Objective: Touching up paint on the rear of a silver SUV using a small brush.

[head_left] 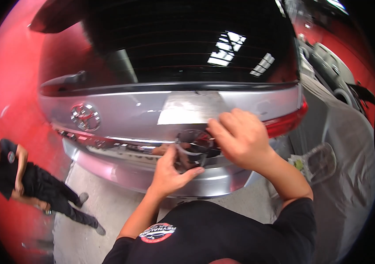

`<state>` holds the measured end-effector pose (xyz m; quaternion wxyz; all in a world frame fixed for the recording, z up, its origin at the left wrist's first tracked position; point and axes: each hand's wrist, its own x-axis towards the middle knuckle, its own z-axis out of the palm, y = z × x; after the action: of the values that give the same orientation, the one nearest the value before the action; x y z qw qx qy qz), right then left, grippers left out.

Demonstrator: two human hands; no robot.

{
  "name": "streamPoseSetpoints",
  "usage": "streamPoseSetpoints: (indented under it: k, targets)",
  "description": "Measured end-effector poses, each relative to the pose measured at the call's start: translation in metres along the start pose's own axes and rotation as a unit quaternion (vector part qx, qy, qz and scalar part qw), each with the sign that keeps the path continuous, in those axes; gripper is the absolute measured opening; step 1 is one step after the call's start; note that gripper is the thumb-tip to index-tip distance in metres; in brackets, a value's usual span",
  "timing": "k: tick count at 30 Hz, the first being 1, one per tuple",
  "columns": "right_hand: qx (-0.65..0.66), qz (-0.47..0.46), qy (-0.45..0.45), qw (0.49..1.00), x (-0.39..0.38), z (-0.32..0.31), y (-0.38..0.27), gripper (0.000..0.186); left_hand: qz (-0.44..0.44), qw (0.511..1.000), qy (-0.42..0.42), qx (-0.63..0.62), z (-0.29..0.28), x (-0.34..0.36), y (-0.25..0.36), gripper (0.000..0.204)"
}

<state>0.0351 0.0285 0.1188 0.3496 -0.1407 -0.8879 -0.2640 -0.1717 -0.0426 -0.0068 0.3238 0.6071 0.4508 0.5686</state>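
My left hand point(172, 174) is wrapped around a clear, dark-looking cup point(191, 149), thumb on one side and fingers on the other. My right hand point(242, 138) is closed at the cup's rim; whatever its fingers pinch is hidden. Both hands are in front of the tailgate point(130, 112) of a silver car. Just beyond the cup, a pale, whitish patch point(192, 108) with a sharp outline shows on the tailgate panel. The cup's contents are too dark to make out.
A silver bumper point(121, 171) curves below the hands, and a red tail light point(286, 121) is at right. Grey sheeting point(350, 145) and a clear container point(321, 163) are further right. Another person point(24, 176) stands at the left by a red wall point(7, 88).
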Motion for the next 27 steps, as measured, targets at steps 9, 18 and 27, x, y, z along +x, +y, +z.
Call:
streamPoseSetpoints:
  k: [9,18,27]
  targets:
    - [0.206,0.079,0.072,0.973,-0.002,-0.058,-0.013,0.033,0.033,0.998,0.012,0.051,0.005,0.004,-0.003,0.074]
    - [0.398,0.135,0.131,0.898,-0.005,-0.082,-0.024,0.052,0.023,0.998,-0.058,0.023,0.009,-0.001,0.008,0.073]
    - [0.513,0.217,0.154,0.816,-0.022,-0.052,-0.043,0.028,0.085,0.995,-0.055,-0.014,0.001,-0.009,-0.004,0.072]
